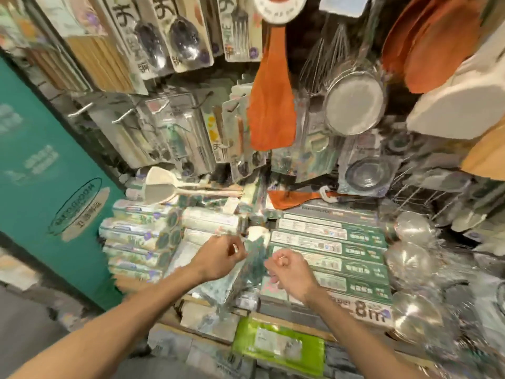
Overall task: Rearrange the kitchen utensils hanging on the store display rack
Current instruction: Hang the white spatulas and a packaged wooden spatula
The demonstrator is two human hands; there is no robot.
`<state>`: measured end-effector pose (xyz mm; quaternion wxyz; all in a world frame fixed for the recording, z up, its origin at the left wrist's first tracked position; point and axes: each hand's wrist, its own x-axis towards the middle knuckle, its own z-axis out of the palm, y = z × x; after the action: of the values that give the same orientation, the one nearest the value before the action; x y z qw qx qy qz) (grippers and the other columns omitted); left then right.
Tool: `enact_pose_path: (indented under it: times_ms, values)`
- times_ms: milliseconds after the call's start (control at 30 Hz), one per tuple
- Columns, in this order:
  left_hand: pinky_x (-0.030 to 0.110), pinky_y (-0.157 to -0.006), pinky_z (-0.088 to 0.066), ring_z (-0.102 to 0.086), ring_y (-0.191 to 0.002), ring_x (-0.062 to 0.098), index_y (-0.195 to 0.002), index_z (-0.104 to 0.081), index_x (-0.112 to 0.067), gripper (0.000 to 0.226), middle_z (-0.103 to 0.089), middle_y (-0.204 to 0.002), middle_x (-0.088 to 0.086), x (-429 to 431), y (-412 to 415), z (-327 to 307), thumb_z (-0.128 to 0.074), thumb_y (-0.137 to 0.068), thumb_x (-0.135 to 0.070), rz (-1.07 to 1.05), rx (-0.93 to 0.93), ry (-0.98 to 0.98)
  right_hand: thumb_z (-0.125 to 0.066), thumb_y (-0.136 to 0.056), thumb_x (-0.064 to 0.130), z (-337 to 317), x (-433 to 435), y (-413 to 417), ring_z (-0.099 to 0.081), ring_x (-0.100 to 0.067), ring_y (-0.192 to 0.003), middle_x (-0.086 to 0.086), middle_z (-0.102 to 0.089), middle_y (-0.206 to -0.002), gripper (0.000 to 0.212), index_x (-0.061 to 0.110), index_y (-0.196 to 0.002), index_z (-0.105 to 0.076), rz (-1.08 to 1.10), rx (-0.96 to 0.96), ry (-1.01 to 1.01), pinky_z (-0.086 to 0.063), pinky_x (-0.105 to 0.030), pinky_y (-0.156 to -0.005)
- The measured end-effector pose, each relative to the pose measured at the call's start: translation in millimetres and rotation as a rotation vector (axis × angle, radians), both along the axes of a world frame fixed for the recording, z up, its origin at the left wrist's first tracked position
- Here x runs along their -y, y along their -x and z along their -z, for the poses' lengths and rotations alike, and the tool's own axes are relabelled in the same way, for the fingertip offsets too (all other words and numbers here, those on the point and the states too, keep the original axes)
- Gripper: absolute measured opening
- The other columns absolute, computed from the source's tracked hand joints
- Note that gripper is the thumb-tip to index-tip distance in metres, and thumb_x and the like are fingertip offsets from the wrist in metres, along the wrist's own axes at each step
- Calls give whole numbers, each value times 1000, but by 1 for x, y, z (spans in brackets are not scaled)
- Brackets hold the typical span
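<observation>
A packaged utensil (240,272), a green-patterned card with a white spoon head at its top, is tilted over the shelf between my hands. My left hand (218,255) pinches the pack near its upper left edge. My right hand (289,269) has its fingers curled at the pack's right side; whether it holds the pack is blurred. Above, the display rack carries packaged spoons (183,39), a packaged fork (240,31), an orange spatula (270,105), a whisk (328,50) and a metal strainer (355,102). Two bare metal hooks (82,109) stick out at the left.
Green foil boxes (333,253) lie stacked under my right hand. Rolled packs (142,231) are piled at the left, with white rice paddles (164,184) on top. Steel ladles (412,258) crowd the right. A teal panel (41,173) borders the left side.
</observation>
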<state>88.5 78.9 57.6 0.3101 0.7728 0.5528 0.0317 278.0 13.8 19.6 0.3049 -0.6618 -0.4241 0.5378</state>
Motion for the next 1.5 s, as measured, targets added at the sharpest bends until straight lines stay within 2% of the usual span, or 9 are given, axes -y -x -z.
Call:
enact_pose_path:
  times_ms: [267, 567, 700, 967, 1100, 1200, 1300, 1400, 1500]
  values:
    - [38, -95, -48, -60, -116, 30, -123, -64, -15, 32, -66, -121, 12, -122, 84, 52, -64, -94, -28, -149, -106, -103, -66, -93, 20, 48, -113, 82, -61, -17, -78, 2, -64, -86, 7, 24, -98, -62, -32, 20, -12, -53, -37, -72]
    - [40, -111, -32, -51, -128, 29, -132, -56, -9, 47, -56, -136, 15, -248, 97, 100, -57, -96, -39, 202, -584, -399, -50, -101, 10, 92, -238, 141, -56, -8, -79, -1, -56, -109, 47, 14, -146, -40, 174, -192, 55, -54, -29, -76]
    - [49, -118, -27, -37, -142, 29, -158, -8, -19, 92, -29, -159, 12, -276, 97, 133, -49, -91, -66, 284, -724, -351, -55, -98, 4, 106, -252, 149, -60, -17, -89, -5, -56, -117, 53, 17, -147, -39, 244, -290, 76, -56, -27, -73]
    - [42, -103, -43, -54, -121, 30, -130, -56, -15, 36, -59, -132, 10, -297, 88, 144, -43, -104, -37, 184, -471, -286, -56, -96, -1, 109, -251, 125, -64, -22, -78, -13, -63, -114, 49, 15, -141, -45, 313, -321, 98, -58, -28, -64]
    - [20, -88, -31, -51, -122, 30, -128, -57, -7, 38, -57, -133, 17, -294, 86, 154, -33, -106, -26, 130, -415, -264, -52, -98, 4, 124, -248, 69, -65, -31, -88, -23, -67, -110, 22, 0, -118, -63, 376, 280, -97, -57, -33, -72]
    - [36, -81, -41, -60, -100, 34, -123, -56, -4, 28, -64, -110, 17, -271, 62, 130, -45, -101, -17, 129, -385, -228, -53, -97, 12, 140, -237, 16, -58, -36, -106, -19, -63, -114, 24, 4, -118, -64, 276, 807, -124, -49, -41, -88]
    - [34, -66, -40, -52, -71, 24, -125, -46, -5, 29, -51, -81, 6, -249, 31, 119, -52, -97, -1, 187, -411, -286, -62, -90, 20, 152, -236, -9, -41, -39, -129, -15, -41, -147, 52, 16, -141, -50, 162, 874, -62, -38, -49, -107]
    - [36, -67, -43, -59, -81, 28, -122, -48, -5, 24, -57, -91, 10, -246, 12, 123, -50, -98, -2, 274, -465, -284, -66, -89, 35, 151, -239, -10, -25, -39, -143, -13, -25, -160, 74, 20, -153, -32, -32, 881, -42, -19, -43, -118]
    - [39, -72, -46, -57, -81, 26, -111, -52, -6, 19, -55, -85, 7, -248, 5, 130, -49, -104, -24, 294, -448, -173, -69, -90, 34, 153, -231, -12, -40, -35, -130, -13, -43, -148, 67, 12, -146, -42, -3, 1010, -154, -28, -39, -109]
